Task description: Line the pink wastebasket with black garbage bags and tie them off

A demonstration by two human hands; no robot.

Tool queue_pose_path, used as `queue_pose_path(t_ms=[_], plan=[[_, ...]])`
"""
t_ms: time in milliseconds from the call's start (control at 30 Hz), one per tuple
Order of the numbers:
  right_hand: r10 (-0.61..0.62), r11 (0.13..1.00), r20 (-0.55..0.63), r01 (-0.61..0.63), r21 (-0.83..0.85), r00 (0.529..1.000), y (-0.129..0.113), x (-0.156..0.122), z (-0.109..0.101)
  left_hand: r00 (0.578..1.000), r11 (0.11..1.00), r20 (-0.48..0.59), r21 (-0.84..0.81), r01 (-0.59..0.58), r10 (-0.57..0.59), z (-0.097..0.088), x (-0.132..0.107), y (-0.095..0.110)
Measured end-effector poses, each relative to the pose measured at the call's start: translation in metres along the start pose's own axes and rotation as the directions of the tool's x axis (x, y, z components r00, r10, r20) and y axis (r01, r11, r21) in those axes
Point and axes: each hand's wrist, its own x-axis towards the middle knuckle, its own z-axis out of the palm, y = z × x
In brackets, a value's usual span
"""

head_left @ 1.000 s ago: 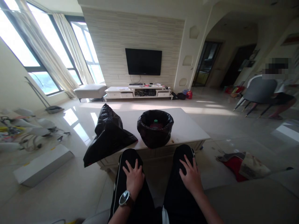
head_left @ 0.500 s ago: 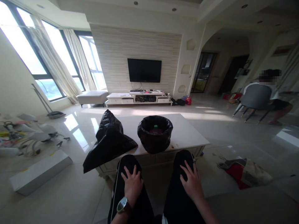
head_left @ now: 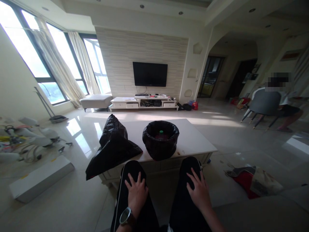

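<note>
My left hand lies with fingers spread on my left knee, a watch on its wrist. On the right knee rests my right hand, its fingers apart and holding nothing. Just beyond my knees stands a white coffee table. A round bin lined with a black plastic bag sits at its near side. Inside the bin a bottle with a green cap shows in part. To the left, a bulging black plastic bag lies on the table, its lower corner hanging over the edge.
A long white box and a pile of appliance parts lie on the left floor. A red and beige cloth bag lies on the right floor. Farther right, a person sits on a grey chair. A TV cabinet stands ahead.
The whole view has shifted very slightly downward in the frame. Both hands stay on the knees, and the bin and bag keep their places.
</note>
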Motion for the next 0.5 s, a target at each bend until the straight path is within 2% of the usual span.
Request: queue_pose_path(t_ms=[167, 333, 400, 500], plan=[[0.008, 1.000, 0.008, -0.008, 0.008, 1.000, -0.003, 0.001, -0.002, 0.999, 1.000, 0.045, -0.020, 0.016, -0.015, -0.005, 0.000, 0.000], [0.002, 1.000, 0.010, -0.002, 0.013, 1.000, -0.007, -0.001, -0.002, 0.999, 0.989, -0.015, -0.144, 0.035, -0.037, -0.018, -0.005, 0.009], [-0.008, 1.000, 0.008, 0.008, 0.013, 1.000, -0.009, -0.002, -0.002, 0.993, 0.956, -0.035, -0.278, 0.098, -0.112, -0.022, -0.001, 0.000], [-0.022, 1.000, 0.002, 0.022, 0.010, 1.000, -0.011, -0.002, -0.001, 0.950, 0.814, -0.055, -0.532, 0.232, -0.306, -0.021, 0.017, -0.034]])
